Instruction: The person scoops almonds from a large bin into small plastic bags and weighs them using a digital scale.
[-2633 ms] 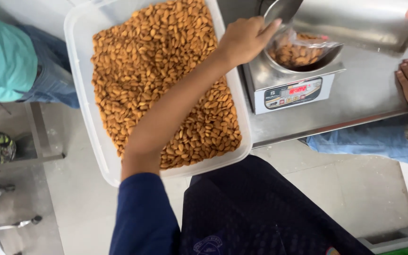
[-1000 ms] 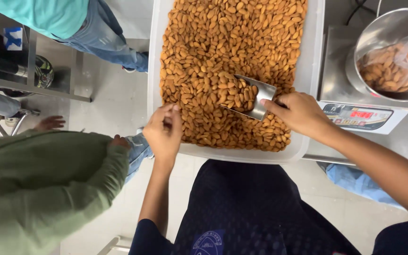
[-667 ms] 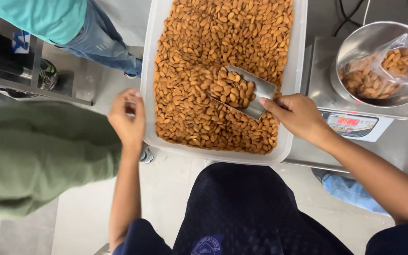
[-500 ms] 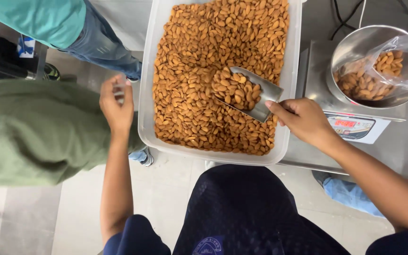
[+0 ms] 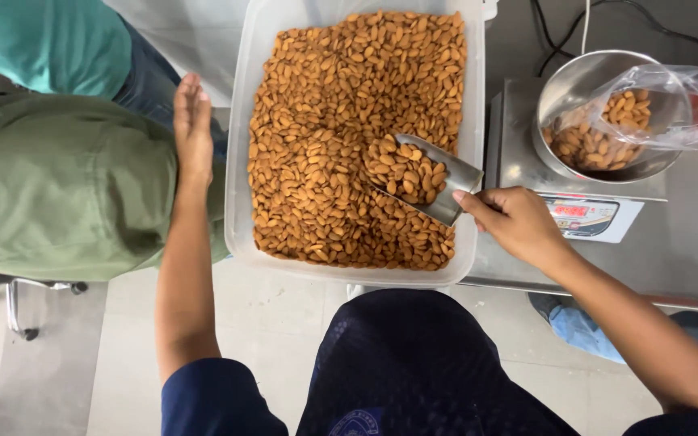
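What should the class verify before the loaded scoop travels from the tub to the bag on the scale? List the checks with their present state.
1. Right hand grips the metal scoop: ok.
2. Scoop holds almonds: ok.
3. Clear bag sits in the steel bowl with its mouth open: ok.
4. Bowl rests on the scale: ok.
5. Left hand off the tub: ok.
6. Room left in the bag: cannot tell.

open air above almond tub [image 5: 240,202], steel bowl [image 5: 563,89] with bag [image 5: 672,101] crowds right, green-clad person [image 5: 58,186] blocks left
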